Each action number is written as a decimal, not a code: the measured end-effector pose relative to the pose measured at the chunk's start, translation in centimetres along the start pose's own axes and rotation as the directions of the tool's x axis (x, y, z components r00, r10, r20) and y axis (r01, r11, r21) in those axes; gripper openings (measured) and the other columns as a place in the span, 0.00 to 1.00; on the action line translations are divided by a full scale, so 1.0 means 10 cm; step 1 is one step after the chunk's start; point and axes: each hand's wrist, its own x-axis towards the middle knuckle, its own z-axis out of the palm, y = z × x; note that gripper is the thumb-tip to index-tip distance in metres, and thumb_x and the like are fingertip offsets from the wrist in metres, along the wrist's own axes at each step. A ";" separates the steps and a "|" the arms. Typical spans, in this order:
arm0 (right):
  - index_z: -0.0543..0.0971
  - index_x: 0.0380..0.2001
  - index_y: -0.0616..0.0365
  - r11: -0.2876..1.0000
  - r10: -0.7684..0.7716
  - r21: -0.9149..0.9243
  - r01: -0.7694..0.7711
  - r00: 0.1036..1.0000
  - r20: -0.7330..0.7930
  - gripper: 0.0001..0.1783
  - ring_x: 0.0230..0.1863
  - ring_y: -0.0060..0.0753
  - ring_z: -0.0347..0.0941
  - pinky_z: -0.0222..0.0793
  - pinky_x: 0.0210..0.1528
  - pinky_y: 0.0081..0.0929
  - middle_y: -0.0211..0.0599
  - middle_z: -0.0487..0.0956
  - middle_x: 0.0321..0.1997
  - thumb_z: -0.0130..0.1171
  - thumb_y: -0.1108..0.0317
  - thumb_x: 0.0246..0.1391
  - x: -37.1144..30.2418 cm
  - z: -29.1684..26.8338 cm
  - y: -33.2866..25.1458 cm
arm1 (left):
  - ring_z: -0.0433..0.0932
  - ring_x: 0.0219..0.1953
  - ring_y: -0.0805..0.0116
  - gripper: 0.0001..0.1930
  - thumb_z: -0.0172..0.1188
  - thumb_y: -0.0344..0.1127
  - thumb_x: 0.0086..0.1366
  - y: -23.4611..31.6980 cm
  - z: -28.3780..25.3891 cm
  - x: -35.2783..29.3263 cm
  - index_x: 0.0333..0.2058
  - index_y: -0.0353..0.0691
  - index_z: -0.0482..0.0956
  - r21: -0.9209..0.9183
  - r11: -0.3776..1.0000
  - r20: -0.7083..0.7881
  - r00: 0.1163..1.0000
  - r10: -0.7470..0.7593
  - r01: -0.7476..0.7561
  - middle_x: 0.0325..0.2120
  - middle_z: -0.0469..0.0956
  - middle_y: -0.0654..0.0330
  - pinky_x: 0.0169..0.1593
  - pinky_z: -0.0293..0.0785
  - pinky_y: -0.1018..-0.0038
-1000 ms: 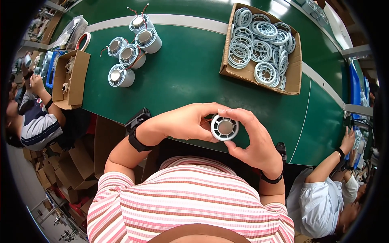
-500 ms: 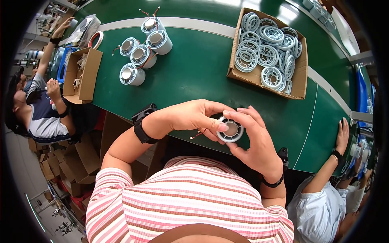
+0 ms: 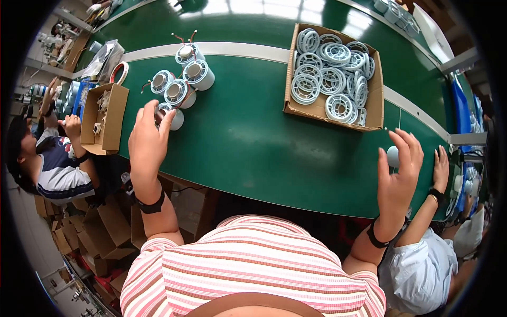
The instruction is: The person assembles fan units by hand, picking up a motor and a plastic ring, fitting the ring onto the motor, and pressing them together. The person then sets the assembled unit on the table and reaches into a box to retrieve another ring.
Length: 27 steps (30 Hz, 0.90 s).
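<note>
On the left, my left hand (image 3: 148, 140) reaches over the nearest of several white motor-like cylinders (image 3: 178, 120). Its thumb and fingers are apart, on either side of that cylinder's metal disc, partly covering it. The other cylinders (image 3: 199, 75) stand just beyond, with round metal tops and thin red-brown wires. At the right, my right hand (image 3: 398, 169) is raised with thumb and fingers spread. A pale cylindrical part (image 3: 393, 157) shows between its thumb and fingers. The hand hides much of that part; whether they touch I cannot tell.
A cardboard box (image 3: 289, 94) full of pale blue slotted rings stands at the back right. Another carton (image 3: 112, 119) and a tape roll (image 3: 121, 73) are at the left. A co-worker's hand (image 3: 440, 169) rests on the right side of the green table (image 3: 253, 158); another person sits left.
My hands have parted from the wired round part they held together at the middle. The left has moved to the cylinders, the right to the table's right side. The view has shifted slightly.
</note>
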 end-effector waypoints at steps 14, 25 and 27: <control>0.85 0.28 0.58 0.972 -0.169 -0.112 0.208 0.942 0.291 0.06 0.52 0.44 0.73 0.67 0.60 0.40 0.36 0.77 0.39 0.72 0.71 0.45 0.93 0.82 -0.02 | 0.78 0.54 0.54 0.24 0.71 0.34 0.62 0.77 0.38 -0.54 0.55 0.37 0.77 -0.628 0.666 0.169 0.765 0.622 -0.403 0.65 0.66 0.49 0.54 0.76 0.67; 0.84 0.27 0.59 0.958 -0.264 -0.050 0.282 0.937 0.227 0.06 0.52 0.44 0.74 0.67 0.61 0.41 0.37 0.77 0.40 0.71 0.72 0.44 0.94 0.87 0.04 | 0.77 0.49 0.52 0.37 0.77 0.39 0.55 0.87 0.45 -0.56 0.61 0.37 0.72 -0.289 0.850 0.171 0.850 0.499 -0.441 0.57 0.72 0.50 0.50 0.77 0.63; 0.85 0.28 0.59 0.970 -0.239 0.012 0.241 0.953 0.184 0.06 0.51 0.45 0.75 0.67 0.61 0.41 0.37 0.78 0.40 0.71 0.72 0.44 0.96 0.84 0.06 | 0.78 0.47 0.54 0.38 0.78 0.37 0.54 0.85 0.42 -0.51 0.63 0.38 0.70 -0.265 0.847 0.206 0.831 0.516 -0.460 0.57 0.73 0.52 0.48 0.78 0.65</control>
